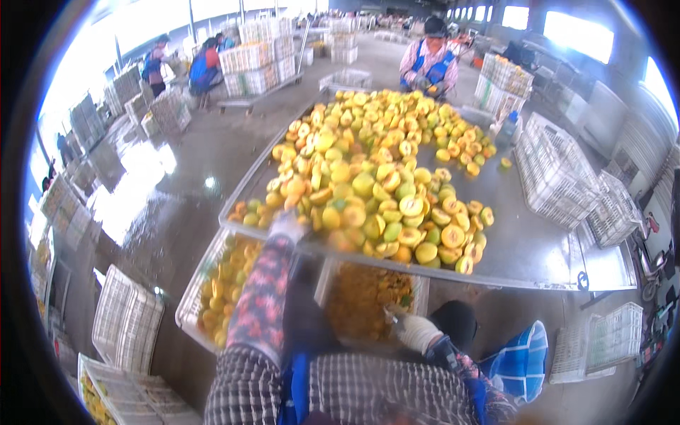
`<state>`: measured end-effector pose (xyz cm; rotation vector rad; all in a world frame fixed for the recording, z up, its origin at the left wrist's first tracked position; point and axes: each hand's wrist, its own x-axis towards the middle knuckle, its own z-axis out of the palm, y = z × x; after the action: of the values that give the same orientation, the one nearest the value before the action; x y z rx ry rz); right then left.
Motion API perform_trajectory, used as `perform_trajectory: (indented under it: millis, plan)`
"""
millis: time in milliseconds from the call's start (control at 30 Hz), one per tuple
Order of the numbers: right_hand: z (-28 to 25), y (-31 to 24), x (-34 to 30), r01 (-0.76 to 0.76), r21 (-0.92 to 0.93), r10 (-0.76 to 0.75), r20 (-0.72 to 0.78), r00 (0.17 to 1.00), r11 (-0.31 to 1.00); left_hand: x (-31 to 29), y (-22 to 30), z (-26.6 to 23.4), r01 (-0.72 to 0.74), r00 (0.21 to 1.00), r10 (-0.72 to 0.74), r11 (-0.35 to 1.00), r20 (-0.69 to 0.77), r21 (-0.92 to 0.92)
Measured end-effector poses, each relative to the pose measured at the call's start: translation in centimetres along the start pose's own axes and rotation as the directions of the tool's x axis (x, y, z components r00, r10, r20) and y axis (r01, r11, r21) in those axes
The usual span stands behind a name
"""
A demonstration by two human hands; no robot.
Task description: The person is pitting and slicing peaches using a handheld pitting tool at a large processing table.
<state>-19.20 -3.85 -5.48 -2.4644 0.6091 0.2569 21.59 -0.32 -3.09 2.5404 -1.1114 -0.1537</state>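
Note:
A large heap of yellow stone fruit, much of it halved with the cut faces showing, covers the metal table. My left hand, in a white glove, reaches to the heap's near left edge; motion smears its fingers. My right hand, in a pale glove, is low over a crate below the table edge. Its fingers are closed, with a small greyish thing at the fingertips that I cannot make out. That crate holds brownish pits and scraps. Beneath my left forearm stands a white crate of yellow fruit halves.
Across the table a co-worker handles fruit. White crates rest on the table's right side, near a bottle. A blue basket stands at my right; more crates stand on the wet floor at left.

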Motion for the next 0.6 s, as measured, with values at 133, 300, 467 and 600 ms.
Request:
perform_trajectory:
  millis: [133,300,467,600]
  plan:
    - [-3.0,-3.5,-1.2,0.021,0.061,-0.018,-0.046,0.999,0.998,-1.8,1.2,-2.3,-0.029,1.0,0.029,0.993,-0.002,-0.118]
    - [-0.1,-0.6,1.9,0.168,0.034,-0.154,-0.26,0.953,0.985,-0.2,-3.2,4.4,-0.258,0.966,0.083,0.265,-0.245,-0.929]
    - [-6.4,-5.5,2.4,0.333,0.275,-0.069,-0.669,0.74,0.902,-9.2,11.5,-1.5,0.396,0.913,0.356,-0.658,0.199,-0.641]
    - [-8.0,-6.8,3.4,0.274,0.209,-0.097,-0.6,0.794,0.939,-9.9,12.2,1.8,0.193,0.956,0.283,-0.422,0.074,-0.886]
